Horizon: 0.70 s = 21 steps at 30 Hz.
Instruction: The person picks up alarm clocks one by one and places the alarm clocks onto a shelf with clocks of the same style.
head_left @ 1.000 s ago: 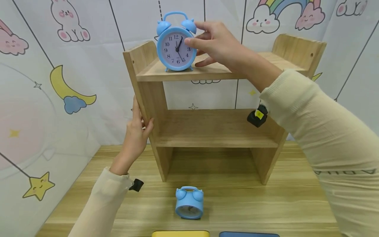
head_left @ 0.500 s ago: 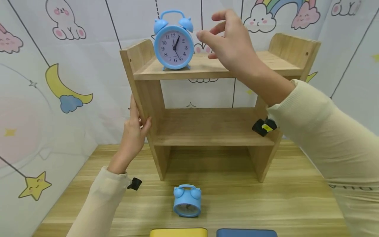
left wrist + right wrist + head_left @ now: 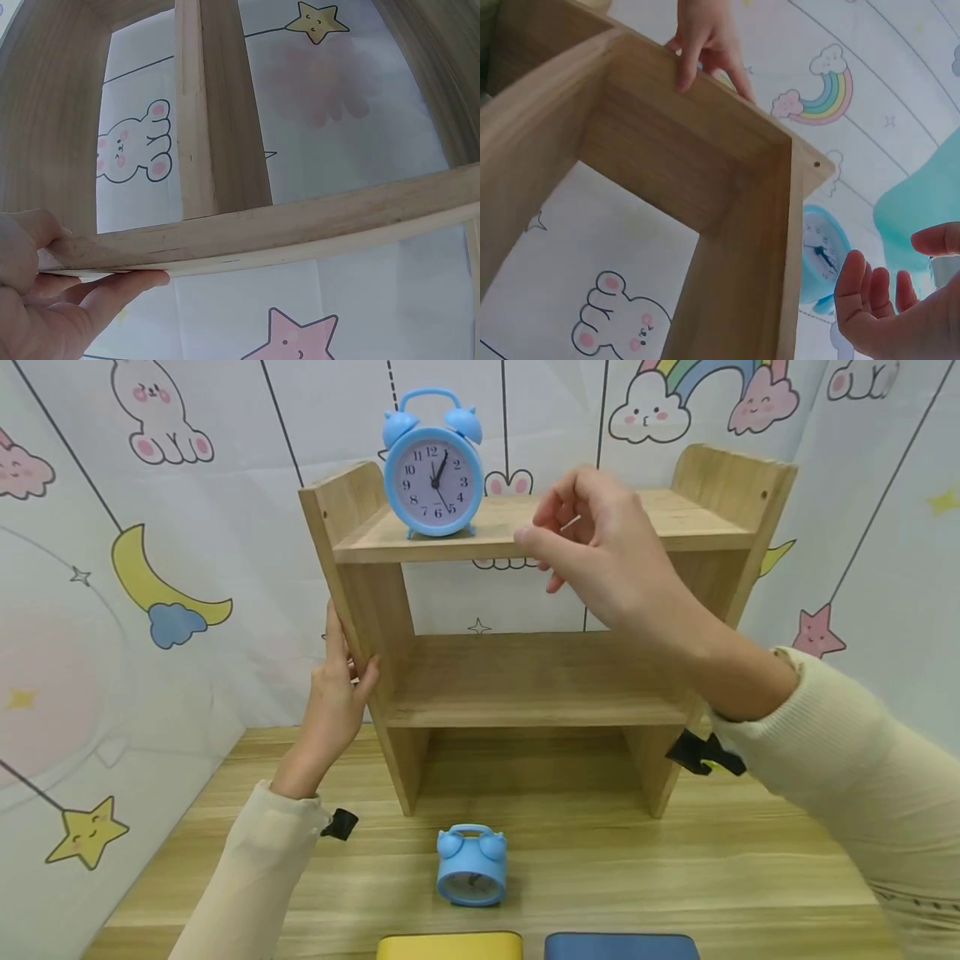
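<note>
Blue round twin-bell alarm clock [image 3: 433,476] upright at the left end of the top board of a light wooden two-tier shelf [image 3: 540,681], face forward. Right hand [image 3: 592,550] in the air in front of that top board, to the right of the clock and a little lower, well apart from it; fingers loosely curled, thumb forward, holding nothing. From the right wrist view, same clock [image 3: 823,255] beyond the shelf's corner post, apart from the fingertips [image 3: 853,271]. Left hand [image 3: 339,693] against the shelf's left side panel, thumb on the front edge, fingers behind, gripping the board; seen also in the left wrist view, left hand [image 3: 45,300] pinching the panel edge. Second small blue alarm clock [image 3: 472,866] lying on its back on the wooden bench [image 3: 750,868] in front of the shelf, below both hands and touching neither. Yellow block [image 3: 448,946] and blue block [image 3: 621,946] at the near edge of the bench.
</note>
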Each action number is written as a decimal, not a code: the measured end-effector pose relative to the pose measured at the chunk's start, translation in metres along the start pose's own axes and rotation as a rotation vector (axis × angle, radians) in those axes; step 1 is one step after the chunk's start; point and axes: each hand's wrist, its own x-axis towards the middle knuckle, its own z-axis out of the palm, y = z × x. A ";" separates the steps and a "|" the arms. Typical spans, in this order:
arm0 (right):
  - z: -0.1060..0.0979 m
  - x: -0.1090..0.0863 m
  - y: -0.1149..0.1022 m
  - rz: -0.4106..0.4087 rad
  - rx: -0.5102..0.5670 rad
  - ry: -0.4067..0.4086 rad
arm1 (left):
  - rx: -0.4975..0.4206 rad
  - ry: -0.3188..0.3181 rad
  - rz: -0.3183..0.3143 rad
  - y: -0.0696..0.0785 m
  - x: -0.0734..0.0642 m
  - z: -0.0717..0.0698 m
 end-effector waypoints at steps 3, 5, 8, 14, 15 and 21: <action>-0.001 -0.013 0.011 -0.018 0.017 -0.054 | 0.008 0.003 0.002 0.000 0.000 0.000; -0.001 -0.022 0.018 -0.011 0.026 -0.081 | 0.013 0.003 0.005 0.000 0.000 0.000; -0.003 -0.034 0.028 0.004 0.023 -0.112 | 0.013 0.000 0.006 -0.001 0.000 0.000; -0.004 -0.053 0.046 0.013 0.044 -0.166 | 0.011 0.001 0.005 -0.001 0.001 -0.001; -0.004 -0.056 0.049 0.014 0.039 -0.179 | 0.010 0.001 0.003 -0.001 0.001 -0.001; -0.007 -0.069 0.066 0.028 0.013 -0.248 | 0.007 -0.009 -0.015 0.000 0.001 0.000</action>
